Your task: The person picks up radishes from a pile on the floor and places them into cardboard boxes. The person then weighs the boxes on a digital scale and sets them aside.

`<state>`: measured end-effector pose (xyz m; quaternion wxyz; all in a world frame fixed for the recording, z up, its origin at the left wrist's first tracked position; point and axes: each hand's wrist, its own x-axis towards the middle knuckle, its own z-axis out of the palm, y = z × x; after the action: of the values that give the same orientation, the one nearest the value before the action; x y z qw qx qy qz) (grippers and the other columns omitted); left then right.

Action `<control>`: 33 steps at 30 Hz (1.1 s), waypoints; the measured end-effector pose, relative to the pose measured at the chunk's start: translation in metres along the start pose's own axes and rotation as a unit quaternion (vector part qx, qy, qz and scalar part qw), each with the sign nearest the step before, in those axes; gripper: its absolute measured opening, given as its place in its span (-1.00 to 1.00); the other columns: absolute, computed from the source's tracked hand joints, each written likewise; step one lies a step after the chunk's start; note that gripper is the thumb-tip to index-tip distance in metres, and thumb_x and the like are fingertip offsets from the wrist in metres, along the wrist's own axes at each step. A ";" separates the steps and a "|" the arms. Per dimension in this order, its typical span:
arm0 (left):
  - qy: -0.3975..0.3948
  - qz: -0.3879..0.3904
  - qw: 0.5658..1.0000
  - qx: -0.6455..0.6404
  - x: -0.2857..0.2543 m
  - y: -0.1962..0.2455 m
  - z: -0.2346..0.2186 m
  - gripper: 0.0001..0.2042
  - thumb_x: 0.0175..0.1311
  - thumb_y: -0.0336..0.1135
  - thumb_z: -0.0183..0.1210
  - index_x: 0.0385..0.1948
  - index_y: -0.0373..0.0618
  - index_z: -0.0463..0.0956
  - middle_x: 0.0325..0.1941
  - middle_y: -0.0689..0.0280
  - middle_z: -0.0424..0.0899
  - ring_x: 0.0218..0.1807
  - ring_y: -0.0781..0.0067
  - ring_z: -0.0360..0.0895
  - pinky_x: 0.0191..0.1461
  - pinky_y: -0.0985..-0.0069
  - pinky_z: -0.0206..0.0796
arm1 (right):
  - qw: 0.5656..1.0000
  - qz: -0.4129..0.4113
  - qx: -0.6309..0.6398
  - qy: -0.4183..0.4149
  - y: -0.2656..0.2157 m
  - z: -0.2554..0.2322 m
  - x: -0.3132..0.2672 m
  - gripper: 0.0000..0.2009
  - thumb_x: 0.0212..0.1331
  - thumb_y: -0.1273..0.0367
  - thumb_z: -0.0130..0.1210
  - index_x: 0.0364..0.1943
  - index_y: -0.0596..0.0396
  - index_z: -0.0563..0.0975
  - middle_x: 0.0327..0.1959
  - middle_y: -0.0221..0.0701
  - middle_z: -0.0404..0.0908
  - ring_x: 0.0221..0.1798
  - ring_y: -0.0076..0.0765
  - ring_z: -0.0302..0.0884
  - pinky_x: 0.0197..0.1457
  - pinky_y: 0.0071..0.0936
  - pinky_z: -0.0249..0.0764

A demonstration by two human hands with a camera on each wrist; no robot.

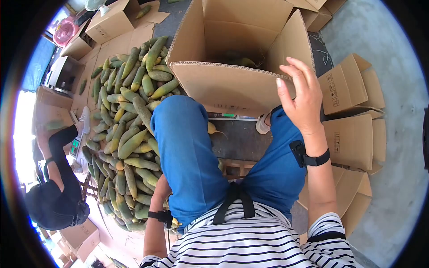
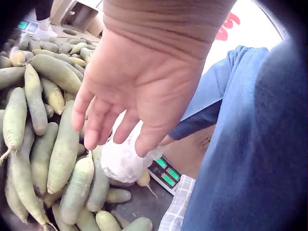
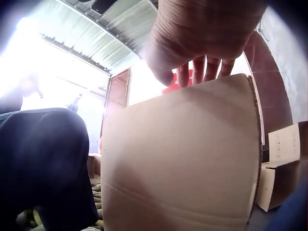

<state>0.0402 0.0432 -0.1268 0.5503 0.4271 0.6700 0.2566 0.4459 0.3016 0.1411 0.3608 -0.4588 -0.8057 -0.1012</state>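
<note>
A large cardboard box (image 1: 232,85) stands with its flaps up in front of my knees, a greenish radish (image 1: 245,61) in its shadowy bottom. My right hand (image 1: 304,96) is over the box's near right corner, fingers loosely extended and holding nothing. In the right wrist view its fingertips are right at the top edge of a flap (image 3: 183,144). Down by my left thigh is my left hand (image 2: 139,91), partly hidden by the leg in the head view. Its fingers hang relaxed with nothing in them, beside a heap of green radishes (image 1: 132,145).
Under the box, a scale (image 2: 166,173) shows green-lit displays. Open cardboard cartons (image 1: 346,138) line my right side. Another person (image 1: 56,187) sits left of the heap, near a second scale (image 1: 75,146). A pink fan (image 1: 65,31) is at the far left.
</note>
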 end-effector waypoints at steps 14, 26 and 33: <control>-0.027 0.038 0.974 0.224 0.018 0.027 -0.004 -0.72 0.08 -0.29 0.21 -0.18 -0.22 0.57 -0.20 -0.06 0.64 -0.12 -0.10 0.59 -0.07 0.18 0.43 | 1.000 0.011 -0.022 -0.015 0.002 -0.009 -0.012 -0.82 0.15 0.43 0.13 -0.17 0.14 0.57 0.05 -0.25 0.55 0.07 -0.11 0.49 0.15 -0.28 0.40; 0.228 -0.005 0.948 0.224 0.111 0.011 -0.017 -0.61 0.06 -0.19 0.25 -0.19 -0.35 0.51 -0.18 -0.11 0.62 -0.06 -0.12 0.54 0.05 0.18 0.39 | 0.938 -0.111 0.233 -0.233 -0.131 0.063 0.010 -0.61 -0.05 0.26 0.16 -0.05 0.00 0.56 0.13 -0.25 0.46 0.20 -0.03 0.35 0.34 0.01 0.19; 0.273 -0.105 0.936 0.198 0.141 -0.036 -0.037 -0.55 0.05 -0.16 0.26 -0.14 -0.38 0.50 -0.14 -0.17 0.61 -0.03 -0.12 0.55 0.07 0.20 0.39 | 0.938 -0.104 0.247 -0.222 -0.136 0.085 0.021 -0.74 -0.07 0.32 0.14 -0.24 0.01 0.62 -0.02 -0.32 0.56 0.14 -0.10 0.42 0.27 -0.04 0.28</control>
<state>-0.0093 0.1500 -0.2192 0.2742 0.3682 0.8727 0.1662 0.2870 0.2813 0.1167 0.2627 -0.2797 -0.9079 0.1686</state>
